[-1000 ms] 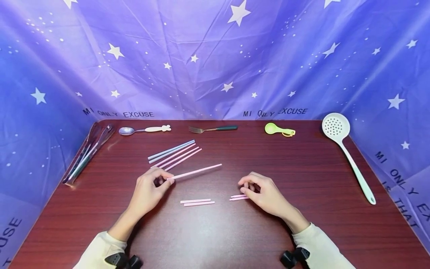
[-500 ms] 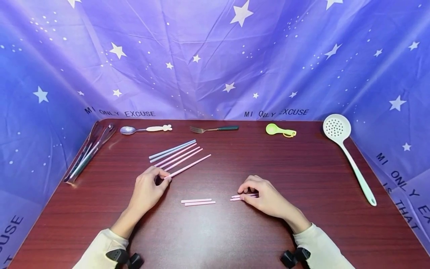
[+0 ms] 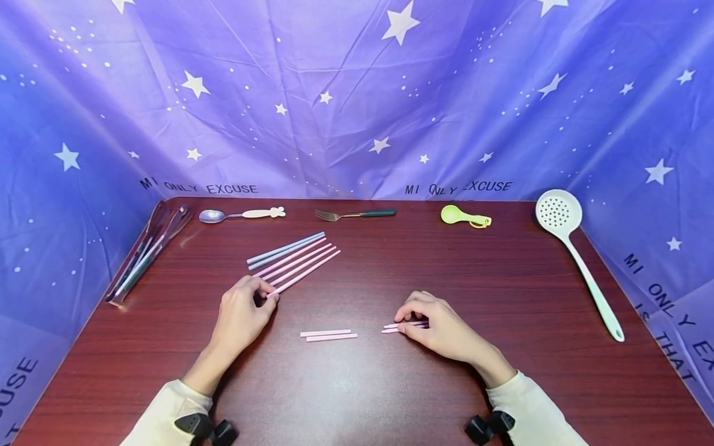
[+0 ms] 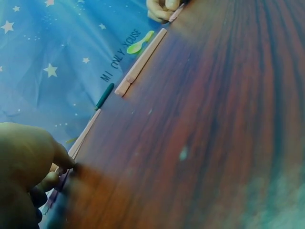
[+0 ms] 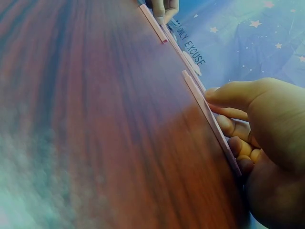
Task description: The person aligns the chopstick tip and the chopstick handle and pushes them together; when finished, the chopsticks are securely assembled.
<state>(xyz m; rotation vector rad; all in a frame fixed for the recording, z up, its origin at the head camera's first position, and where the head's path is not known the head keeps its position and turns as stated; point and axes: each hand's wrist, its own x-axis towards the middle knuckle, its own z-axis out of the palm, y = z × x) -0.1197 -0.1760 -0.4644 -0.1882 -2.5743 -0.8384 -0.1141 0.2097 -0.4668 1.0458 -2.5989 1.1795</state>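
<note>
My left hand pinches the near end of a long pink stick between thumb and index finger. This stick lies slanted alongside other long pink sticks and two blue sticks, their far ends fanned to the right. Two short pink sticks rest side by side in the middle of the table. My right hand has thumb and index finger on two more short pink sticks with narrower tips. In the right wrist view the thumb touches one pink stick, while another short stick lies beside the curled fingers.
Along the back edge lie a spoon, a fork and a green measuring spoon. A white slotted skimmer is at the right. A clear holder with utensils stands left. Starry cloth hangs around the table.
My left hand has swung the long pink stick up and left, laying it parallel to the others. My right thumb and index finger have closed down onto the short sticks.
</note>
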